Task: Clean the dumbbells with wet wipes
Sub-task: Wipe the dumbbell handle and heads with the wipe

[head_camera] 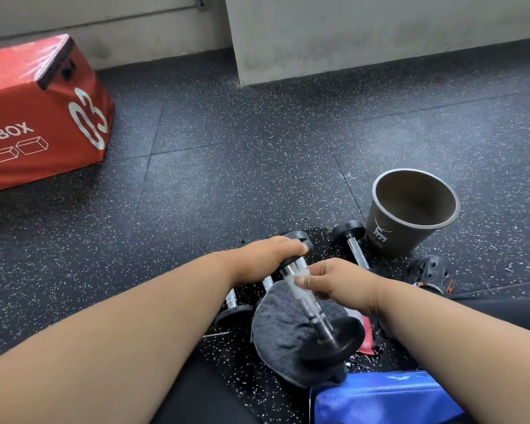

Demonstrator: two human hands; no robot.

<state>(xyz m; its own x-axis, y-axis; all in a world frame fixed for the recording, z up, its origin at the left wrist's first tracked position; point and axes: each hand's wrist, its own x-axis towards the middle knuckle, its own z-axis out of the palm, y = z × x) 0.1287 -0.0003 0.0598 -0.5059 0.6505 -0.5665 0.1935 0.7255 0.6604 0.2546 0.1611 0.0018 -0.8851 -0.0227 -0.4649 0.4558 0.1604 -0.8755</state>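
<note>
- my left hand (266,255) grips the held dumbbell (314,304) by its far head.
- my right hand (337,286) pinches a wet wipe (299,278) round its handle.

The held dumbbell (317,313) is showing a shiny metal handle, knurled and rough along its middle, smooth and mirror-like toward the ends, while its end discs are looking like matt black rubber. A thin, translucent white wet wipe (299,278) is clinging around the handle. The grey cloth (280,332) beneath is looking soft and woven, with a dull finish. The floor (227,166) is appearing as matt black rubber flecked with white. The dark bin (410,215) is looking like smooth matt plastic. The red box (40,117) is wearing glossy vinyl, and the blue pad (386,399) is gleaming likewise.
</note>
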